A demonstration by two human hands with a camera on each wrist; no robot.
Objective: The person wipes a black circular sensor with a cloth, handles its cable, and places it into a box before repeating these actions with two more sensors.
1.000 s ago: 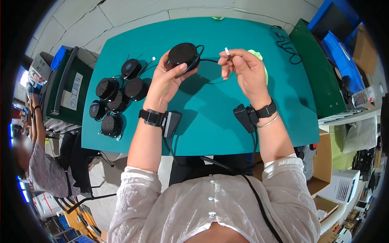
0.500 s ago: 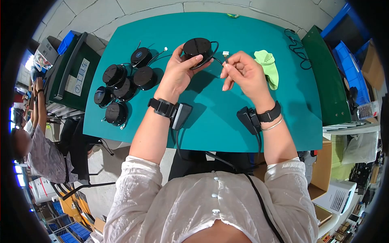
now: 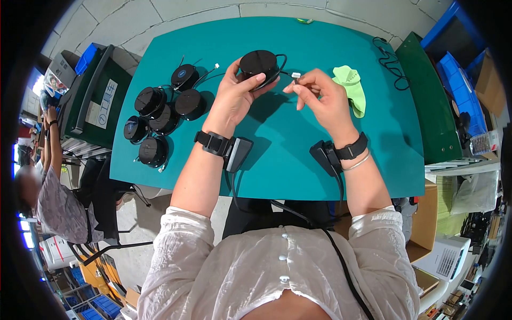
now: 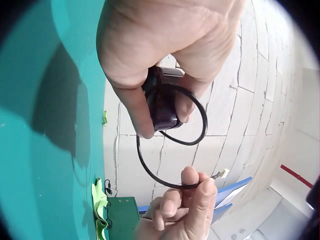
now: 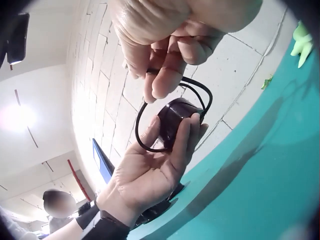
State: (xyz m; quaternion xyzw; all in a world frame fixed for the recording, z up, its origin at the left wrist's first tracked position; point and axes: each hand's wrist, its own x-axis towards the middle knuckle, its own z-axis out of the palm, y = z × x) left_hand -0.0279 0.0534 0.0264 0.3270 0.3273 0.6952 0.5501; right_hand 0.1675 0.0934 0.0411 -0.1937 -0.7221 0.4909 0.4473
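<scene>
A round black device (image 3: 258,63) is held up over the green table by my left hand (image 3: 232,101), thumb on the near side and fingers around the far side. In the left wrist view its black cable (image 4: 204,117) loops out from the body. My right hand (image 3: 326,101) pinches this cable close to its end between thumb and fingers. The small white connector (image 3: 295,76) sticks out past the fingertips, also visible as a pale connector (image 4: 224,173) in the left wrist view. From the right wrist, the device (image 5: 175,119) appears below the pinching fingers, which hide the connector.
Several similar black devices (image 3: 191,104) with cables stand grouped on the table's left side. A light green cloth (image 3: 352,90) lies right of my right hand. Near the back right corner lies a coiled black cable (image 3: 393,72). Green cabinets (image 3: 429,106) flank the table. Another person sits at far left.
My right hand has come closer to the device and away from the cloth, bringing the cable end along. The cloth now shows fully. The head view has shifted slightly.
</scene>
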